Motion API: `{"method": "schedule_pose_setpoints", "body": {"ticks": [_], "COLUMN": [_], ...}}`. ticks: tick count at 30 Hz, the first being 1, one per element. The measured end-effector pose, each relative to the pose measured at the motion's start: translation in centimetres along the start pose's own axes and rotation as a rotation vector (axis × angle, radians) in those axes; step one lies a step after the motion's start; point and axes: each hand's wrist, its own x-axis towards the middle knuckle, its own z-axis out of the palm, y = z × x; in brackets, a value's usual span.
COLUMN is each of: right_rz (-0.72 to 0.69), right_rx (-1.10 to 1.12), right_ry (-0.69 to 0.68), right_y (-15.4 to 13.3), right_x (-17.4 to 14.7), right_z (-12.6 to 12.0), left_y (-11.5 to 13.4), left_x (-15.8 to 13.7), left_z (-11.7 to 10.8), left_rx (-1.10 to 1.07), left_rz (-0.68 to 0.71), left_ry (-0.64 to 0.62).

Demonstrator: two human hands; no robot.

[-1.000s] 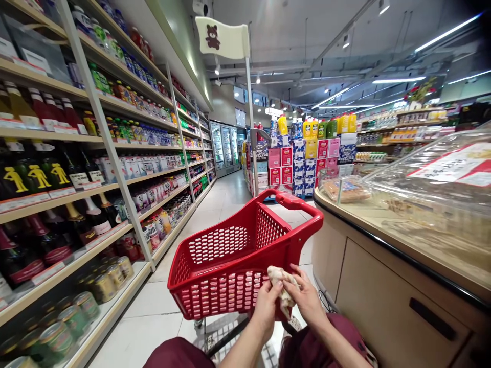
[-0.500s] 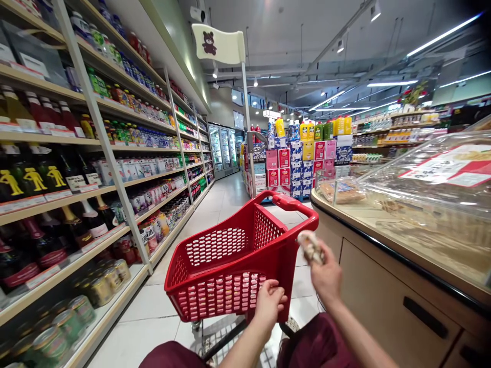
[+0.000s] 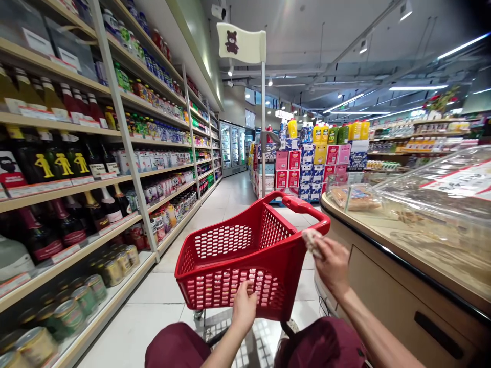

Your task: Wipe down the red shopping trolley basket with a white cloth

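A red plastic shopping cart [image 3: 233, 240] with perforated walls stands right in front of me. My right hand [image 3: 333, 260] is closed on a crumpled whitish cloth [image 3: 313, 241] with darker patches. It holds the cloth against or very near the cart's rear upright, just below the red handle [image 3: 307, 207]. Low beside the near wall of the basket is my left hand [image 3: 244, 304], fingers loosely curved and apart, with nothing in them. I cannot tell whether its fingertips touch the wall. A pole with a cream bear flag [image 3: 242, 43] rises behind the cart.
Shelves of bottles and cans [image 3: 88, 168] line the left side. A wooden counter [image 3: 368, 276] with clear plastic covers stands close on the right. Ahead are stacked drink cartons [image 3: 295, 168] and glass-door fridges [image 3: 232, 145]. My knees [image 3: 174, 345] are bent below the cart.
My left hand has moved left and slightly up along the basket wall. The right hand has brought the cloth in closer to the cart's upright. The view has swung slightly left.
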Motion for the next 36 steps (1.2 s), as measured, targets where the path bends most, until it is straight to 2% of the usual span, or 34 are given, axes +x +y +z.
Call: {"method": "schedule_pose_setpoints", "body": {"ticks": [2,6,7,9,11,13,17,18,19,23,25,30,33,36], "right_rz": [0.043,-0.253,-0.292,-0.260,-0.162,-0.130,-0.310,-0.334,-0.336,-0.254,-0.264,-0.346,-0.361,-0.472], "right_rx": [-0.046,0.094,0.121,0.114,0.054,0.019,0.133,0.172,0.203,0.256,0.273,0.358,0.408,0.446], "right_ry": [0.034,-0.244,-0.255,-0.138,0.037,0.081,-0.178,-0.208,-0.202,-0.039,-0.065,-0.241,-0.200,-0.140], "right_y": [-0.1,-2.1,-2.3,-2.3,-2.0,-2.3,-4.5,-5.1,-5.7,-8.1,-9.6,-14.0,-17.2,-20.0], "right_x": [0.5,-2.6,-3.2,-3.0,-1.7,-0.8,-2.8,-3.4,-3.6,-2.4,-2.3,-5.0,-5.0,-4.4], "right_z": [0.2,0.6,0.6,0.5,0.6,1.0,1.8,1.9,2.0,2.7,3.4,5.0,6.0,7.2], "left_y": [0.3,0.3,0.3,0.3,0.3,0.2,-0.7,-1.1,-1.4,-2.4,-2.7,-4.2,-5.2,-6.2], "left_x": [-0.5,-1.5,-1.7,-1.9,-2.1,-2.3,-2.5,-2.5,-2.4,-2.3,-2.4,-2.8,-2.6,-2.3], "left_z": [-0.2,-0.2,-0.3,-0.4,-0.5,-0.6,-1.0,-1.3,-1.6,-2.6,-2.9,-5.0,-7.5,-10.0], "left_rx": [0.191,0.441,0.486,0.557,0.610,0.646,0.700,0.713,0.724,0.740,0.747,0.755,0.760,0.763], "left_rz": [0.117,0.376,0.422,0.472,0.473,0.465,0.519,0.529,0.533,0.518,0.525,0.533,0.479,0.403], "left_ry": [0.042,0.073,0.065,0.053,0.050,0.054,0.067,0.078,0.095,0.184,0.204,0.238,0.341,0.449]}}
